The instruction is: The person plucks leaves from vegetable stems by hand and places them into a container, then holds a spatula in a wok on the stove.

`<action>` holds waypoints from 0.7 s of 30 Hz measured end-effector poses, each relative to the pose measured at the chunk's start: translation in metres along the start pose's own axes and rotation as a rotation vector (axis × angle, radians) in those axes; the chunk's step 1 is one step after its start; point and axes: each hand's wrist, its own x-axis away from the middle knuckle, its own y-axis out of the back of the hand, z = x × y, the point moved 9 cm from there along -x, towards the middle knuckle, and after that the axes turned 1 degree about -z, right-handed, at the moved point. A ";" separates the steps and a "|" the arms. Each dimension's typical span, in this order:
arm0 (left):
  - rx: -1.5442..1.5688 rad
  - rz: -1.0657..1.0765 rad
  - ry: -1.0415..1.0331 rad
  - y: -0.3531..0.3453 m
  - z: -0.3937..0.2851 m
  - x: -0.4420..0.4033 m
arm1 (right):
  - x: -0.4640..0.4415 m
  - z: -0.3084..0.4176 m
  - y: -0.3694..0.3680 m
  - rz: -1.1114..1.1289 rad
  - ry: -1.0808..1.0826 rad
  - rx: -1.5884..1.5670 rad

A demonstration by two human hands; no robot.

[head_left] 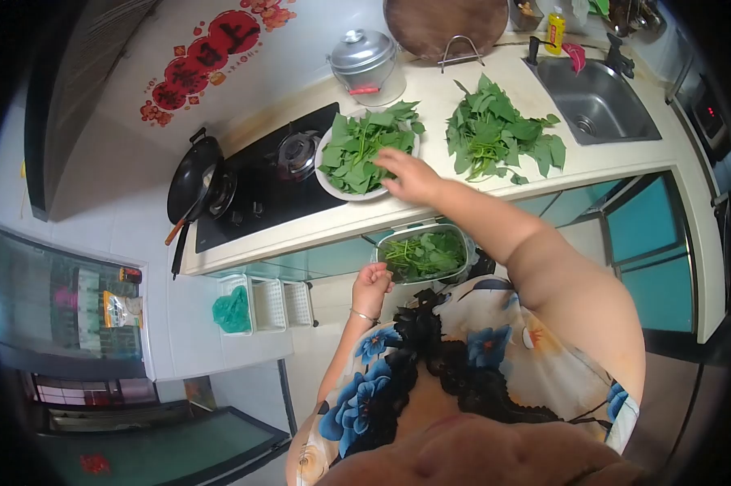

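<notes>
My right hand (412, 178) reaches over the near right edge of a white basin (349, 195), its fingers apart at the heap of green leafy stems (367, 146) inside. Lower down, my left hand (373, 285), with a bangle at the wrist, is closed beside a bin (425, 280) that holds more leaves and stems (425, 254). What its curled fingers hold, if anything, is hidden. On the counter to the right of the basin lies a loose pile of leafy greens (499, 134).
A black gas stove (268, 190) carries a wok (194, 182) at the left. Behind the basin stands a lidded metal pot (365, 69), with a round board (446, 31) beside it. The sink (596, 101) is at the right. A white rack (268, 306) stands on the floor.
</notes>
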 end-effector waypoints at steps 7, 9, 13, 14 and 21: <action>-0.112 0.017 -0.017 -0.005 -0.008 -0.013 | 0.139 -0.016 0.024 -0.109 -0.116 -0.065; -0.147 0.054 -0.021 -0.020 -0.013 -0.017 | 0.176 -0.029 0.028 0.007 -0.229 -0.065; -0.340 0.099 -0.128 -0.038 -0.022 -0.025 | 0.233 -0.038 0.065 -0.039 -0.328 0.058; -0.354 0.100 -0.203 -0.043 -0.024 -0.028 | 0.245 -0.041 0.069 -0.009 -0.398 0.032; -1.097 0.296 -0.543 -0.065 0.021 -0.063 | 0.297 -0.033 0.103 0.005 -0.557 0.168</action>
